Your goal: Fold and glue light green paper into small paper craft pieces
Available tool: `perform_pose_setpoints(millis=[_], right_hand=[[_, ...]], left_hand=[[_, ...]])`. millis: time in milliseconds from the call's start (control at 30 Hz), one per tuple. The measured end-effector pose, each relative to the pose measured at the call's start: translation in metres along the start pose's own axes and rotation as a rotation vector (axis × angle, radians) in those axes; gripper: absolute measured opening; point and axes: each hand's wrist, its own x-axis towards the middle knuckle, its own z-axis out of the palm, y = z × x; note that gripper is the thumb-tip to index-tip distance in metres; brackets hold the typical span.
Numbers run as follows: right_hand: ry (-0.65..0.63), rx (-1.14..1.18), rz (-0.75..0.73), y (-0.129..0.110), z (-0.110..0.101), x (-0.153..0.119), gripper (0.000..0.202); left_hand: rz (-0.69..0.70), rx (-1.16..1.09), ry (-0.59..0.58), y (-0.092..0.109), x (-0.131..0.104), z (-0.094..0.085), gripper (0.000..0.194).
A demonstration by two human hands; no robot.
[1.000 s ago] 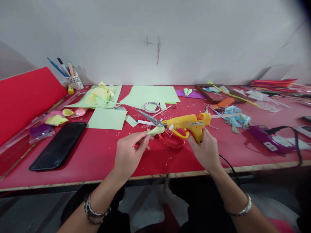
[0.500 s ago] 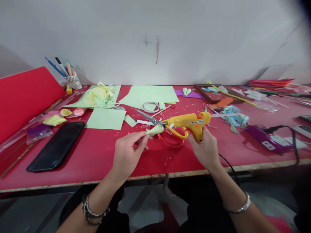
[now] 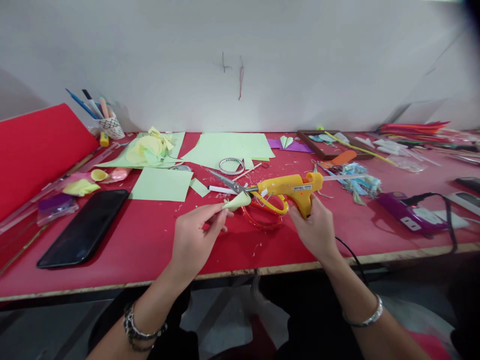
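Observation:
Between the fingertips of my left hand (image 3: pixel 198 232) is a small rolled piece of pale green paper (image 3: pixel 237 201). My right hand (image 3: pixel 315 227) grips the handle of a yellow hot glue gun (image 3: pixel 287 186), its nozzle pointing left at the paper's edge. I cannot tell whether the nozzle touches the paper. A clear glue stick (image 3: pixel 343 176) juts from the back of the gun. Under the gun lie scissors (image 3: pixel 264 220) with red and yellow handles, partly hidden, blades towards the far left. A white pen (image 3: pixel 224 189) lies beside the blades.
Pale green sheets (image 3: pixel 163 184) and a tape roll (image 3: pixel 231 166) lie on the red table. At left are a black phone (image 3: pixel 84 227) and a pen cup (image 3: pixel 112 126). To the right sit blue tassels (image 3: pixel 360 182), a wooden tray (image 3: pixel 330 142) and a purple power box (image 3: pixel 410 215).
The whole view has shifted slightly. Both hands, the rolled paper and the glue gun keep nearly the same positions relative to each other.

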Motion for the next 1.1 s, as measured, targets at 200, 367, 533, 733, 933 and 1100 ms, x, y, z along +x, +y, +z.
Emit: perform_pose_setpoints(millis=[200,367,533,733,933,1100], right_hand=[[0.006,-0.025,0.019,0.003,0.002,0.003,0.015],[-0.005,-0.031,0.068,0.006,0.001,0.007,0.029],[-0.108,-0.077,0.132,0.02,0.0,0.016,0.045],[-0.061,-0.052,0.061,0.046,0.002,0.03,0.033],[-0.022,-0.363,-0.077,0.064,0.006,0.034,0.041],[-0.071,-0.46,-0.14,0.067,0.01,0.034,0.04]], left_hand=[[0.015,-0.013,0.003,0.0,0.0,0.0,0.017],[-0.003,-0.026,0.0,0.0,0.001,0.0,0.018],[-0.02,-0.028,-0.001,0.001,0.001,-0.001,0.019],[-0.016,-0.023,-0.006,0.001,0.001,-0.001,0.019],[-0.018,-0.028,-0.018,0.002,0.001,-0.001,0.021],[-0.024,-0.022,-0.018,0.0,0.001,0.0,0.022]])
